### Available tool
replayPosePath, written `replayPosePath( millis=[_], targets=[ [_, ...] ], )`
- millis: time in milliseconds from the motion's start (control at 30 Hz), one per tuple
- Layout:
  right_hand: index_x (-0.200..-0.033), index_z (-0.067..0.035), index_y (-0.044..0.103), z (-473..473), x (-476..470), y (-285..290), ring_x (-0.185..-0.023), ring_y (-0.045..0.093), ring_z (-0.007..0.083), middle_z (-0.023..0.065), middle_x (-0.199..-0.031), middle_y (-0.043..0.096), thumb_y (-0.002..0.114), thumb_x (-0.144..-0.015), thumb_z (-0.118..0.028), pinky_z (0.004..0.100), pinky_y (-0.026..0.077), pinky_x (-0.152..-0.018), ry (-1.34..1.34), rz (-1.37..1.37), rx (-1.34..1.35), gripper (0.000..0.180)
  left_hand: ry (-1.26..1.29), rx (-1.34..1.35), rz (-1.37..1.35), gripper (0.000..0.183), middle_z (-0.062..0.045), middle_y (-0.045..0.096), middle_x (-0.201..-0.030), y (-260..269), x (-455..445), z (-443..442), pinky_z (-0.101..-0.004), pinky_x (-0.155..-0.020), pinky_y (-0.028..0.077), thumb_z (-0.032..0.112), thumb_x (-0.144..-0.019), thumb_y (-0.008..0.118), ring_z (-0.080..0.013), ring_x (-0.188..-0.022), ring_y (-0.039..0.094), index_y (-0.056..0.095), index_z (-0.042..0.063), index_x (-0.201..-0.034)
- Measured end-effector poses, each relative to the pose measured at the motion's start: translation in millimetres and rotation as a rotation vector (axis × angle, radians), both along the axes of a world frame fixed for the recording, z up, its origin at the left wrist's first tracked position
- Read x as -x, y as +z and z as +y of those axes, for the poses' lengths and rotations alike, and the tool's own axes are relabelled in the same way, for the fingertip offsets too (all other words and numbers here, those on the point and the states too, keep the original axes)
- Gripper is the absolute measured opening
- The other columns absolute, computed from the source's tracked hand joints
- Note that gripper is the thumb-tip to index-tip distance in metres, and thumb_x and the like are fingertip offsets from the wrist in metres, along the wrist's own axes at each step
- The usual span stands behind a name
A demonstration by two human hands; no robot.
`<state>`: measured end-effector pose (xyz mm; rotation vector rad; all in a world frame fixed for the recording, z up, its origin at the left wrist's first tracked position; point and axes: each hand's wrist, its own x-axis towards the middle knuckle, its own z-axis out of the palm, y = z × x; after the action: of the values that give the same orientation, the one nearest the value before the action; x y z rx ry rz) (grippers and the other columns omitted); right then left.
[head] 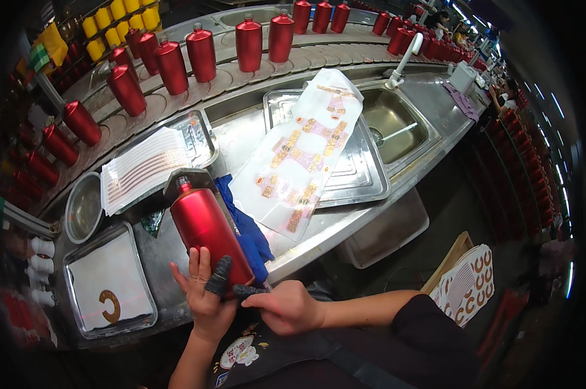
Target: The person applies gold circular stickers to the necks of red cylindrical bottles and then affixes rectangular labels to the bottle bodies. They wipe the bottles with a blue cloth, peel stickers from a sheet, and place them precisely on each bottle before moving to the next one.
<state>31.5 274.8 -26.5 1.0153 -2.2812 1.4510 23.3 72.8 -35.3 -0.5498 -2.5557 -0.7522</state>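
A metallic red bottle (206, 226) with a bare threaded neck lies tilted on a dark support in front of me. My left hand (206, 291) holds its lower end, fingers spread along the side and thumb near the base. A black wrap covers one of its fingers. Close to the base edge, my right hand (293, 307) has its black-wrapped index finger extended and the other fingers curled; whether anything is pinched there is unclear. Blue cloth (250, 243) lies along the bottle's right side. To the left, a metal tray (149, 318) holds a white sheet and a gold C-shaped decal (110, 307).
Patterned decal sheets (300, 150) lie across an upturned metal tray (356, 182) beside the sink (395, 121) with its white faucet (405, 61). Striped sheets (144, 167) and a metal bowl (84, 208) sit left. Red bottles (249, 44) stand on a curved slat conveyor (225, 80) behind.
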Motion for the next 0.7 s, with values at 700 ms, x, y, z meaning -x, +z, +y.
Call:
replayPosePath(
  millis=[700],
  targets=[
    [-0.119,-0.022,0.074,286,408,-13,-0.112,0.063,0.0368,0.0163,-0.121,0.059,0.071,-0.082,-0.024,0.0454,0.051,-0.096,-0.968,-0.211,-0.853,0.037,0.017,0.098,-0.023,0.074,-0.019,0.045,-0.151,1,-3,0,-0.0690,-0.116,0.023,0.030,-0.070,0.091,-0.0397,-0.145,0.037,0.059,0.008,-0.133]
  ],
)
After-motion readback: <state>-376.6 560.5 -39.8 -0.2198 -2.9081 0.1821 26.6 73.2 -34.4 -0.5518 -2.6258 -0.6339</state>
